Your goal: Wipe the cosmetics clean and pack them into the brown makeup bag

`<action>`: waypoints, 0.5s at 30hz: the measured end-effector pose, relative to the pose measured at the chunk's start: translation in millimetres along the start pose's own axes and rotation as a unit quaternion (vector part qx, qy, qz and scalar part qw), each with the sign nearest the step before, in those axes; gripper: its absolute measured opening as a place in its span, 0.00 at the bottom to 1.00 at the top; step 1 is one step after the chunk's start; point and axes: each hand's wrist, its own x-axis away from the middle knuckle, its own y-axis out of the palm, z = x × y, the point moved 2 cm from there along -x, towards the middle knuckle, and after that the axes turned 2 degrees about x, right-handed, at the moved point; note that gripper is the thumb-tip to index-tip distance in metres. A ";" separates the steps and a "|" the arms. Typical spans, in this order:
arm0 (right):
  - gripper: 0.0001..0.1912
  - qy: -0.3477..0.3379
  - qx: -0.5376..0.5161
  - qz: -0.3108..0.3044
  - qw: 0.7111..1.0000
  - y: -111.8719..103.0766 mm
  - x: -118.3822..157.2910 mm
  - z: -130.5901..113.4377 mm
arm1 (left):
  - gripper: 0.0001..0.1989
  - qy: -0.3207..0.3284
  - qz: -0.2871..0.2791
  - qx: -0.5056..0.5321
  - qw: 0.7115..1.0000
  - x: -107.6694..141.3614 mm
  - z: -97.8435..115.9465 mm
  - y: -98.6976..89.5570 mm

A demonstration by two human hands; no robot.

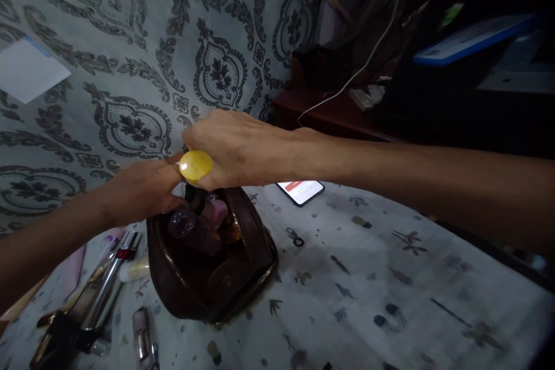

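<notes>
A brown zippered pouch [255, 243] stands with its mouth wide apart on the patterned cloth. Inside it are a translucent purplish bottle [191, 231], a pink item [218, 212] and an amber-coloured item [231, 232]. Above its far end, my right hand [229, 144] is closed around a round, glossy yellow disc-like item [196, 166]. My left hand [145, 191] reaches in from the left beside it, fingers bent at the pouch's far rim. A small whitish piece [178, 189] shows at its fingertips, but the grip itself is mostly hidden.
Left of the pouch lie a silver tube [106, 283], a pale yellow tube [134, 270], a small clear vial [142, 332] and other cosmetics. A lit phone [303, 192] rests behind my right forearm. A white cable [368, 60] runs over a dark red surface [312, 107].
</notes>
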 end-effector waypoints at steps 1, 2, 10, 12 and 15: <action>0.09 -0.002 -0.007 -0.002 1.000 1.5 -0.2 0.2 | 0.26 -0.009 -0.007 -0.006 1.000 0.4 -1.0 1.3; 0.08 -0.005 -0.013 -0.004 1.000 3.2 -0.3 0.3 | 0.26 -0.016 -0.010 -0.004 1.000 0.7 -1.9 2.4; 0.08 0.018 -0.010 -0.031 0.999 7.6 1.0 -1.9 | 0.18 -0.066 -0.002 -0.008 0.998 4.9 -0.5 6.3; 0.07 0.010 -0.002 -0.032 0.999 6.7 1.5 -3.3 | 0.16 -0.073 0.006 -0.011 0.997 6.8 -0.7 7.5; 0.06 0.002 0.006 -0.031 1.000 6.4 1.2 -4.6 | 0.15 -0.068 0.015 0.009 0.998 8.7 -5.5 11.3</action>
